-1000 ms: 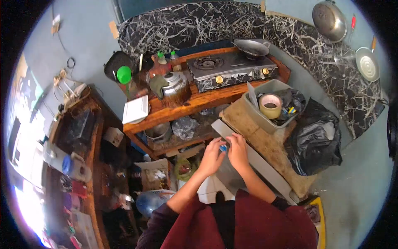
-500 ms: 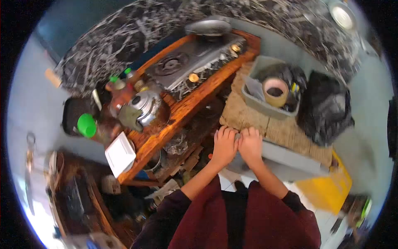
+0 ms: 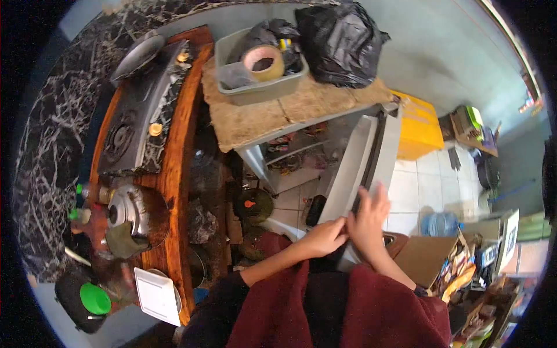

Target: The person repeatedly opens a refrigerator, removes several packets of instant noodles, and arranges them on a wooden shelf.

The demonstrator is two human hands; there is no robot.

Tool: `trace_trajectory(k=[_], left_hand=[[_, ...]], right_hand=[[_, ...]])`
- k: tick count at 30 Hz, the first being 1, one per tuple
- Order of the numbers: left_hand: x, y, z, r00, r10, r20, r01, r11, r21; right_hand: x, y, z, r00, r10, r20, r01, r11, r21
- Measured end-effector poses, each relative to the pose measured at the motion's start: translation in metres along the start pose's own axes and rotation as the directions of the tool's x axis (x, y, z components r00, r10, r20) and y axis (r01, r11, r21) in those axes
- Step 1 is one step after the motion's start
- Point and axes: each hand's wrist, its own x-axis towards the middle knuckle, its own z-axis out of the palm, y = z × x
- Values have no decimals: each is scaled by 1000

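A long grey door panel (image 3: 347,174) stands swung out from the low cabinet under the cardboard-covered top (image 3: 301,110). At its near end my left hand (image 3: 322,238) has its fingers closed, apparently on the panel's edge, though the fingertips are partly hidden by the other hand. My right hand (image 3: 371,217) lies over the panel beside it, fingers stretched and apart, slightly blurred. Behind the panel the cabinet's inside shows, with indistinct items and a dark object (image 3: 315,210) on the floor.
On the top stand a grey bin (image 3: 264,93) with a tape roll (image 3: 264,62) and a black plastic bag (image 3: 342,43). Left are a stove (image 3: 136,116) and kettle (image 3: 136,214) on a wooden counter. A yellow box (image 3: 419,124) and cardboard box (image 3: 426,261) stand right.
The grey panel has swung outward, showing the cabinet's inside. My hands have left the top's front edge and come down to the panel's near end. The view has turned right.
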Motion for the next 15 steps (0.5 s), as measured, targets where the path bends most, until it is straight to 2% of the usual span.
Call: trace_trajectory(k=[1,2,3,4,6,7,8,10,12,13,14,15], left_hand=[[6,-1,10,990,73,124,-60,992,-108],[13,0,16,960,156,235,-104,970,-219],[21,-1,22,921,303,244,-223,925,-309],[26,-4,25,913,312,262,-225,922,-314],[37,-9,34,942,310,132,-277,936,-219],[42,-14,35,963,248,105,-214,941,-261],[46,-26,42,979,199,36,-167,896,-412],[52,-50,46,997,67,32,-40,854,-518],[54,-73,34,993,-23,120,77,878,-473],[51,-78,27,995,-58,80,80,947,-310],[49,-87,23,995,-60,84,83,949,-303],[46,-104,21,996,-89,1,88,980,-177]], right_hand=[[-8,17,-9,990,131,49,-127,989,-75],[-16,35,-13,974,225,27,-218,963,-157],[-21,52,-17,942,326,78,-316,941,-120],[-25,66,-21,899,418,129,-411,908,-84],[-25,86,-31,887,457,64,-432,871,-233],[-26,100,-31,885,465,14,-443,851,-283],[-24,113,-33,881,473,-20,-454,830,-324],[-22,142,-32,902,413,-130,-432,837,-337],[-14,161,-31,876,453,-164,-481,801,-355],[-12,171,-27,877,432,-211,-481,796,-368],[-8,180,-25,876,408,-257,-480,790,-381],[-4,186,-24,865,425,-266,-498,786,-367]])
